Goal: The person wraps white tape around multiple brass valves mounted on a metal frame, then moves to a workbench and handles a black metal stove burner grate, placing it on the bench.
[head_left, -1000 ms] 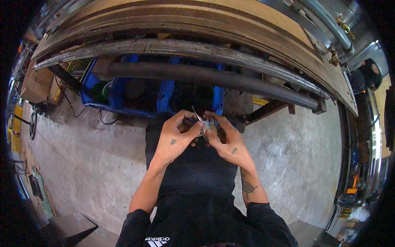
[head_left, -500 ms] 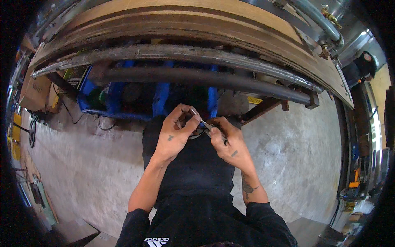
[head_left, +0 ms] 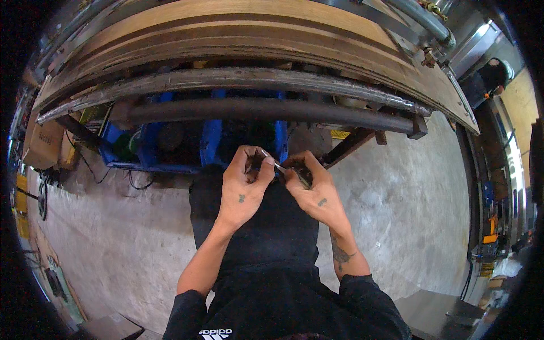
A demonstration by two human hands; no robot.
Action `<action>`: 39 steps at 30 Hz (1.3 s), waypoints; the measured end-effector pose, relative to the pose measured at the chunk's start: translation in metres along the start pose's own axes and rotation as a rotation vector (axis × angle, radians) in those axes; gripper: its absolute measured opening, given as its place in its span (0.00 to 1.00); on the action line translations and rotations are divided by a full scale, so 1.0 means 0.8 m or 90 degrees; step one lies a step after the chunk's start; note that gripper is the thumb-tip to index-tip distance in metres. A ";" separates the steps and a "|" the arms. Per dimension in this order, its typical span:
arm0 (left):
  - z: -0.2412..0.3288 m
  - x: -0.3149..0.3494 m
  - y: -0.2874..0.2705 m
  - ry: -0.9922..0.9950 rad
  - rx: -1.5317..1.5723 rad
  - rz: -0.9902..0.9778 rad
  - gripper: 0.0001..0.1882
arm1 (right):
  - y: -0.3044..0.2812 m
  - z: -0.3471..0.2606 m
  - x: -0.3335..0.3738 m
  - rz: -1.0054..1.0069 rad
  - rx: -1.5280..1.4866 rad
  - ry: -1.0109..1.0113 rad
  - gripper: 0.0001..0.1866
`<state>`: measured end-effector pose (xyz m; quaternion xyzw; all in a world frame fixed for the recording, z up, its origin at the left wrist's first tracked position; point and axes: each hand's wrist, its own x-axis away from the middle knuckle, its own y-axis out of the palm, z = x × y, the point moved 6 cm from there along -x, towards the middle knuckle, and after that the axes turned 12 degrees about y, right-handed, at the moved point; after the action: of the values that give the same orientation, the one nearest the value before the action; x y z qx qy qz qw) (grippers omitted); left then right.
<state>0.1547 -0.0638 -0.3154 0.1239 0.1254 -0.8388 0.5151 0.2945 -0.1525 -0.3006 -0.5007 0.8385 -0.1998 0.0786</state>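
Grey concrete floor (head_left: 396, 226) spreads beneath a long wooden desk (head_left: 243, 28). Under its edge, a dark round bar (head_left: 266, 109) crosses in front of blue bins (head_left: 211, 144). Over the person's lap the two hands work close together — the left hand (head_left: 243, 184) pinched, thumb against fingertips, on a thin pale strip (head_left: 279, 166), the right hand (head_left: 313, 186) curled nearly closed about its lower end. The strip slants between them, its ends partly hidden by fingers.
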 end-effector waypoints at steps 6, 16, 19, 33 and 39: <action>0.003 0.002 0.001 0.014 0.000 0.013 0.08 | 0.002 0.001 -0.002 -0.024 -0.006 0.028 0.13; -0.002 -0.004 0.003 -0.055 0.195 -0.053 0.19 | 0.005 0.005 -0.007 -0.008 -0.044 0.068 0.11; -0.002 -0.006 0.002 -0.048 0.169 -0.061 0.19 | 0.003 0.001 -0.006 -0.013 -0.062 0.063 0.11; -0.034 0.027 -0.006 -0.171 0.168 0.000 0.13 | 0.001 0.009 -0.013 -0.014 -0.062 0.059 0.11; -0.050 0.051 0.003 -0.209 0.232 -0.022 0.16 | 0.026 0.037 -0.016 -0.086 -0.062 0.095 0.11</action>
<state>0.1419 -0.0855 -0.3671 0.0747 -0.1114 -0.8651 0.4833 0.2937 -0.1403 -0.3373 -0.5430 0.8151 -0.2007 -0.0223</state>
